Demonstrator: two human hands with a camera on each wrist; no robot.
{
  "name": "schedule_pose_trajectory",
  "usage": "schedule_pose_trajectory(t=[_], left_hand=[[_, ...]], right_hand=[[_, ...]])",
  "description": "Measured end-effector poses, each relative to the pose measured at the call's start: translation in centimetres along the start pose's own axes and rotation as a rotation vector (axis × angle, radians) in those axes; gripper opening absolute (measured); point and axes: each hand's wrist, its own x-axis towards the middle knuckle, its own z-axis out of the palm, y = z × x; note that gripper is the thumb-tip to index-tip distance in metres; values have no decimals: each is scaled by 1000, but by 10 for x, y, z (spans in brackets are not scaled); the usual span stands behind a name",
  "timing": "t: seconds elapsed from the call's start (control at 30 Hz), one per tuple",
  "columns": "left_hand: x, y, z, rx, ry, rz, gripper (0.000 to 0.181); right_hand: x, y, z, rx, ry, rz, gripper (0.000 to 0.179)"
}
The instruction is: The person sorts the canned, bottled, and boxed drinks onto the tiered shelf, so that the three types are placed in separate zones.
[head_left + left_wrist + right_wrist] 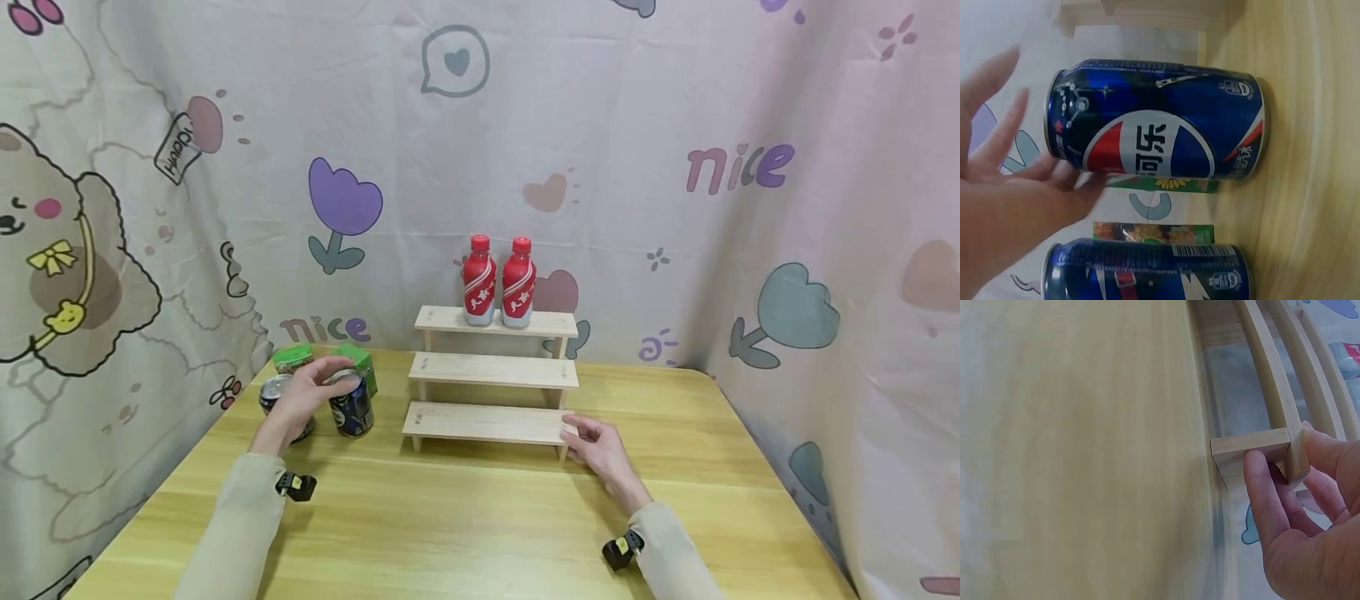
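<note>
A dark blue Pepsi can [1166,119] stands upright on the table at the left. My left hand [311,387] is over its top; in the left wrist view some fingers extend past the rim and others lie close against its side, without wrapping it. A second blue can [1147,272] stands beside it, partly behind my wrist in the head view. My right hand [600,446] pinches the right end of the lowest step of a three-tier wooden shelf [480,422], thumb on one face and fingers on the other.
Two red bottles [480,283] with white bases stand on the top tier. Behind the cans are a green-lidded container [292,357] and a green box [362,362]. A patterned curtain [600,125] hangs around the back and sides of the wooden table [450,533].
</note>
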Motion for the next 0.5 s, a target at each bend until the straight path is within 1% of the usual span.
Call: schedule_pose_trajectory(t=[0.1, 0.2, 0.33, 0.5], left_hand=[[-2, -3, -3, 45, -55, -26, 64], [-5, -5, -5, 58, -75, -62, 65], [-4, -7, -6, 60, -78, -56, 66], [-4, -9, -4, 68, -97, -35, 68]], right_hand=[[-1, 2, 1, 0, 4, 1, 40], [-1, 3, 2, 5, -3, -3, 40], [-1, 4, 2, 12, 5, -21, 40], [1, 3, 0, 5, 20, -11, 38]])
